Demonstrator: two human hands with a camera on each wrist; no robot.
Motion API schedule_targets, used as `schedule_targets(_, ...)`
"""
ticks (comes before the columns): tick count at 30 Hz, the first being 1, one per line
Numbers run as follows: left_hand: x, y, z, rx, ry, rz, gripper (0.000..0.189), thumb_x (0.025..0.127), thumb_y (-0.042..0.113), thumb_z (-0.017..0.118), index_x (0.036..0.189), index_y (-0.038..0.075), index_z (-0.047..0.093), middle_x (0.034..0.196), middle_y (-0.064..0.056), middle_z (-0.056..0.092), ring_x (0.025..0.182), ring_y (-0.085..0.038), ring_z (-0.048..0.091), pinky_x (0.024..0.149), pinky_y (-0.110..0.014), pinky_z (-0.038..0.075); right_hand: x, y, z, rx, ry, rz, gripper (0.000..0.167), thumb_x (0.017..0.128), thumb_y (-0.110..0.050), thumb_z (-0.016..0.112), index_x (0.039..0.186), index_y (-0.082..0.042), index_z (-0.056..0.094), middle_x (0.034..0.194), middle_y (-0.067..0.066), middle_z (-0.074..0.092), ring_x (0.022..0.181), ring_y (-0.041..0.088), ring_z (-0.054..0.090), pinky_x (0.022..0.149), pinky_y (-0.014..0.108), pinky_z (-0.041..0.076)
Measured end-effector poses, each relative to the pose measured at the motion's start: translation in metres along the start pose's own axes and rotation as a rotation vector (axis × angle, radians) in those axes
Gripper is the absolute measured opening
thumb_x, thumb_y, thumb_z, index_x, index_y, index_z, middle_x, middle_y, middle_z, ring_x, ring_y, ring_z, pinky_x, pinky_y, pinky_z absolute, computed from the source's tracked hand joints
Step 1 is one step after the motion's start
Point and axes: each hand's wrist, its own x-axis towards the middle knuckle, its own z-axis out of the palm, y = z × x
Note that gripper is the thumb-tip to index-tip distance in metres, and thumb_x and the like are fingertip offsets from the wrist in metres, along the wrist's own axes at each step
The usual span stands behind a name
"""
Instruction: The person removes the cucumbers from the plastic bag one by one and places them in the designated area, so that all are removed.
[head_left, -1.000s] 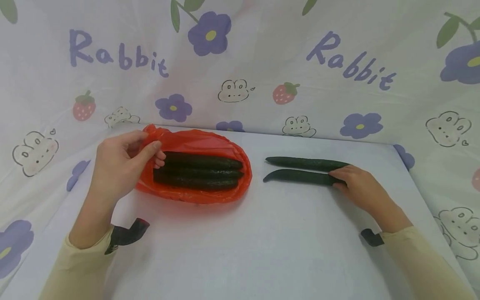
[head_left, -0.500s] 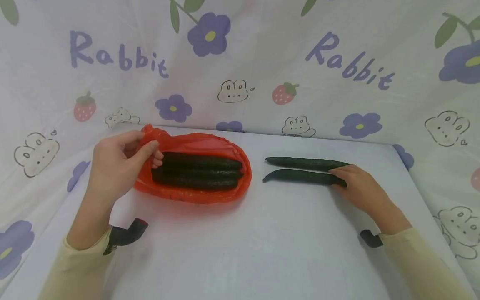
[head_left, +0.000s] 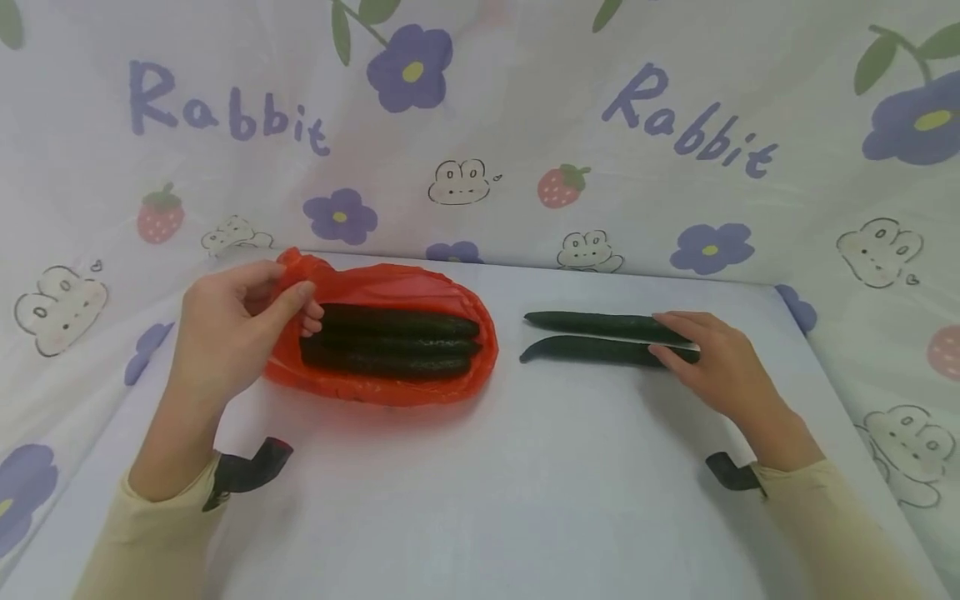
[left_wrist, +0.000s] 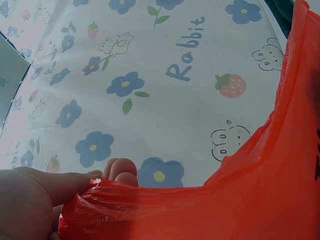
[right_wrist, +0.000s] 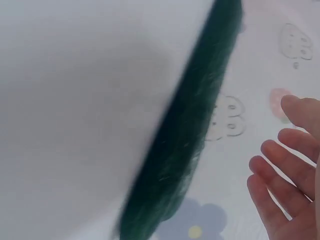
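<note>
My left hand (head_left: 225, 325) pinches the gathered edge of a red plastic bag (head_left: 408, 283). In the left wrist view the bag (left_wrist: 250, 212) stretches to the right from the thumb and fingers (left_wrist: 122, 170). Three dark green cucumbers (head_left: 397, 342) lie side by side in the bag's open mouth. To its right are two more: a straight far cucumber (head_left: 592, 323) and a near cucumber (head_left: 592, 350) with a curved tip. Over their right ends hovers my right hand (head_left: 720, 362), fingers loose, holding nothing. The right wrist view shows it (right_wrist: 290, 185) apart from a cucumber (right_wrist: 185, 125).
Both lie on a white tabletop (head_left: 480, 500), backed by a white cloth (head_left: 510, 100) printed with flowers, rabbits and strawberries. A dark band end (head_left: 251, 471) sticks out from the left sleeve, another band end (head_left: 731, 472) from the right.
My right hand has let go of the near cucumber's right end and lifted slightly, its fingers spreading. My left hand keeps its hold on the bag. The head view has shifted slightly.
</note>
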Motion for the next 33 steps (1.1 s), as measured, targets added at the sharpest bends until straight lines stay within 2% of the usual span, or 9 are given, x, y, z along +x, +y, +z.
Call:
schedule_targets(6,0.0,0.001,-0.002,-0.01,0.004,-0.017,0.025,0.108,0.019,0.07,0.126,0.002,0.075,0.095,-0.015,0.077,0.079,-0.01,0.076,0.08,-0.014,0.058,0.013,-0.018,-0.003,0.037,0.061,-0.059,0.049,0.084,-0.003,0.093,0.13,-0.003,0.076,0.125,0.019,0.075,0.118,0.041,0.07,0.094,0.061,0.057)
schedule_targets(15,-0.002,0.001,-0.001,-0.028,0.013,0.021,0.023,0.107,0.016,0.072,0.122,-0.001,0.076,0.093,-0.016,0.077,0.077,-0.01,0.076,0.079,-0.015,0.059,0.029,-0.044,0.004,0.093,0.051,-0.073,0.047,0.088,-0.005,0.091,0.132,-0.005,0.076,0.13,0.017,0.074,0.123,0.039,0.069,0.099,0.061,0.056)
schedule_targets(22,-0.002,0.001,-0.001,-0.016,0.022,0.027,0.02,0.108,0.017,0.071,0.118,0.0,0.077,0.091,-0.015,0.077,0.076,-0.009,0.075,0.079,-0.014,0.058,0.044,-0.06,0.018,0.143,0.073,-0.14,0.048,0.087,-0.006,0.091,0.132,-0.002,0.075,0.129,0.018,0.074,0.122,0.038,0.069,0.099,0.059,0.057)
schedule_targets(26,-0.002,0.002,-0.002,-0.017,0.025,0.038,0.02,0.107,0.016,0.071,0.117,0.0,0.077,0.09,-0.015,0.077,0.075,-0.008,0.075,0.079,-0.013,0.057,0.052,-0.069,0.025,0.166,0.059,-0.15,0.048,0.089,-0.008,0.09,0.134,-0.003,0.075,0.131,0.016,0.074,0.125,0.036,0.069,0.099,0.057,0.057)
schedule_targets(33,-0.001,0.002,-0.001,-0.006,0.021,0.038,0.021,0.108,0.017,0.071,0.119,0.0,0.077,0.091,-0.015,0.077,0.075,-0.007,0.075,0.08,-0.012,0.057,0.068,-0.09,0.03,0.2,-0.012,-0.129,0.048,0.093,-0.014,0.088,0.138,-0.005,0.073,0.135,0.014,0.073,0.129,0.034,0.066,0.103,0.057,0.056)
